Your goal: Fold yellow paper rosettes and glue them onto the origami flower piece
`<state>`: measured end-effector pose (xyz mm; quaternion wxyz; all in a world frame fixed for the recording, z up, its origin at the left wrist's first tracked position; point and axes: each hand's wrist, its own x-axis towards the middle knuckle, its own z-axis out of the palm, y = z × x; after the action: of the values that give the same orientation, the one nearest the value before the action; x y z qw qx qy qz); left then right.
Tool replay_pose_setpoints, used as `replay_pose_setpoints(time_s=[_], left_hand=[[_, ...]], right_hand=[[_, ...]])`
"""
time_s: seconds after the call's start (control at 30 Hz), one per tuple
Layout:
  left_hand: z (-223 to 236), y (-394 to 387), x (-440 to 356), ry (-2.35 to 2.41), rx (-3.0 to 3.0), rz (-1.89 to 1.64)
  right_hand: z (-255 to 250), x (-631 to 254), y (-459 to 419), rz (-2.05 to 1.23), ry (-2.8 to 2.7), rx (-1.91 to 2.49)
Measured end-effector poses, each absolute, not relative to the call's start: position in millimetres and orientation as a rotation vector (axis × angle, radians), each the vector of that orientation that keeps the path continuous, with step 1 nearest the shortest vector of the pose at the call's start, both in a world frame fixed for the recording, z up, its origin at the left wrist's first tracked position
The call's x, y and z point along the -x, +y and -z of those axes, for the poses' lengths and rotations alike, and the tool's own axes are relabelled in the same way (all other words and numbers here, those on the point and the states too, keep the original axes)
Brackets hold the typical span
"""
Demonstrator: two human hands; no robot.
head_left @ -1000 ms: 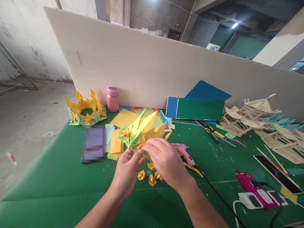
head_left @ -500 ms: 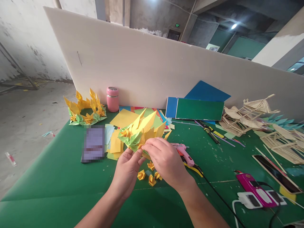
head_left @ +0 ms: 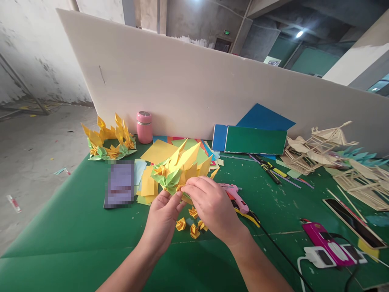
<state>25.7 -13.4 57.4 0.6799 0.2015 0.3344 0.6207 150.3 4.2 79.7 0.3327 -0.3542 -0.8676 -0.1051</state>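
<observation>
A folded-paper crown [head_left: 185,162] with yellow points and green leaves is held up over the table in front of me. My left hand [head_left: 162,217] grips its lower edge from below, thumb near the green leaves. The fingers of my right hand [head_left: 214,207] are pinched on a small orange paper flower [head_left: 180,187] at the crown's lower front; part of the flower is hidden by the fingertips. Under my hands, several loose orange paper flowers [head_left: 194,231] lie on the green table [head_left: 100,243].
A finished-looking yellow crown [head_left: 112,142] and a pink flask [head_left: 144,127] stand at the back left. Paper sheets [head_left: 148,182] lie behind my hands. To the right are a pink glue gun [head_left: 238,198] with a cord, a magenta power strip [head_left: 328,243], a phone [head_left: 354,222] and wooden stick models [head_left: 316,148].
</observation>
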Motion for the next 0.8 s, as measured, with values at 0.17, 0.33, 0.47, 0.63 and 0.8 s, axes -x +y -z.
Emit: replay_pose_setpoints(time_s=[0.17, 0.33, 0.47, 0.63, 0.8], left_hand=[[-56.4, -14.7, -25.5, 0.742, -0.457, -1.392], [-56.6, -14.6, -25.7, 0.747, -0.447, -1.390], [-57.9, -14.3, -25.9, 0.739, -0.447, -1.393], [-57.9, -15.0, -24.9, 0.744, -0.453, -1.391], [-59.3, -15.3, -24.7, 0.776, -0.452, -1.401]], right_hand=[[-79.4, -150.0, 4.3, 0.287, -2.263, 0.921], [-78.4, -149.3, 4.7, 0.286, -2.265, 0.924], [-78.4, -149.2, 4.5, 0.282, -2.264, 0.920], [-79.0, -149.2, 3.5, 0.288, -2.253, 0.914], [-81.5, -148.9, 2.7, 0.283, -2.247, 0.909]])
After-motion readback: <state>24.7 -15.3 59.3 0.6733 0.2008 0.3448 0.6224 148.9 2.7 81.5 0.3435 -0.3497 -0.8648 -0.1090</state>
